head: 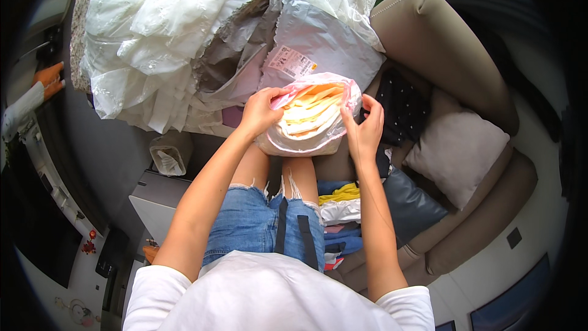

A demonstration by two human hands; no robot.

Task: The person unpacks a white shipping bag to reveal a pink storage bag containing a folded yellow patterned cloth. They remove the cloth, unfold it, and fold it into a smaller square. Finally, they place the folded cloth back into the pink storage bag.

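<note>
A translucent plastic bag with a pink rim (298,146) stands with its mouth wide at my knees, and folded pale yellow-orange cloth (312,109) fills it. My left hand (262,111) pinches the bag's left edge between thumb and fingers. On the other side, my right hand (366,124) has its thumb and fingertips at the bag's right edge. Just beyond the bag lies a grey plastic mailing bag (328,32), its torn mouth gaping to the left and a printed label on its face.
White sheer embroidered fabric (161,32) is heaped beyond and left. A small bin (171,154) stands at left. To the right are a brown sofa (441,41), a light cushion (459,151), a dark cushion (411,207), dotted dark cloth (399,105) and piled folded clothes (342,211).
</note>
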